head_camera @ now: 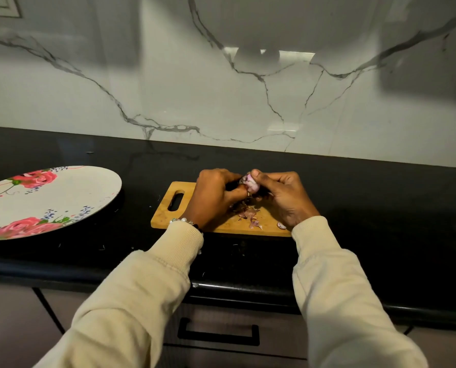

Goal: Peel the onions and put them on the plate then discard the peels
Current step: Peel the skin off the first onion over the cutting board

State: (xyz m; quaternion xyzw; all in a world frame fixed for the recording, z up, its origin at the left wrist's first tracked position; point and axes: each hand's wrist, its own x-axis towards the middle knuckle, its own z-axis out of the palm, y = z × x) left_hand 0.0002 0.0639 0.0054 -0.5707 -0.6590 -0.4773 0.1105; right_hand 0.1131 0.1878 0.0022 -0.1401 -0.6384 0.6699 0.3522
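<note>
Both hands are up over the wooden cutting board (pixel 165 217), working on one small onion (pixel 251 184). The left hand (pixel 216 197) has its fingers curled around the onion from the left, and the right hand (pixel 282 195) grips it from the other side with the thumb pressed on top. The onion looks pale pink-purple, smooth and glossy where the skin's off; hard to say how much peel is left since the fingers cover most of it.

The board is a light rectangular piece with a slot handle at its left end, sitting on the glossy black table (pixel 381 208) near the middle. Thin papery peels (pixel 249 215) lie scattered on it under the hands. Over toward the left edge of the table there's a big round cream plate (pixel 88 187) with pink rose prints. Behind is a white marble-look wall (pixel 221 102) with grey veins.
</note>
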